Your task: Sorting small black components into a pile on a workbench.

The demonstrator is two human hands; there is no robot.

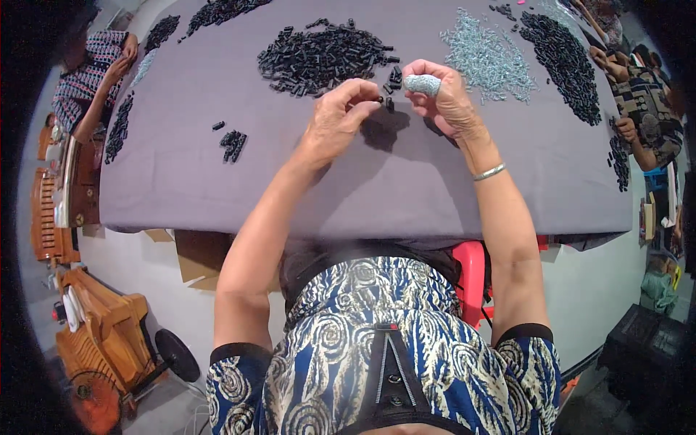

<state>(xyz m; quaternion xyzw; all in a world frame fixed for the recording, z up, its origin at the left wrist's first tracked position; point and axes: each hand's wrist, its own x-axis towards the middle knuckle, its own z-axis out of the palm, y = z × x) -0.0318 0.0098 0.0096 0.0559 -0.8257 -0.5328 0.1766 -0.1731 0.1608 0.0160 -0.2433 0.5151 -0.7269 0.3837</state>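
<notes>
Wears a blue-and-cream patterned garment with a dark strap down the front, bearing a red tab too small to read.

Faces the near edge of a worktop covered in grey cloth. Has a large heap of black pieces toward the far edge, with a heap of small silvery parts to its right. Has a long black heap down the right edge, a dark band of pieces along the left edge, and a small cluster inward from there, near a single piece. Shares the worktop with one person at the left edge and another person at the right edge. Has a red chair close by the near edge.

Pinches a small black piece in the left hand, thumb and fingertips nearly together, above the middle of the worktop's far half. Holds the right hand just beside, fingers curled, with a pale textured wrap or bundle at the fingers; cannot tell whether worn or gripped. Has loose black pieces between the hands.
</notes>
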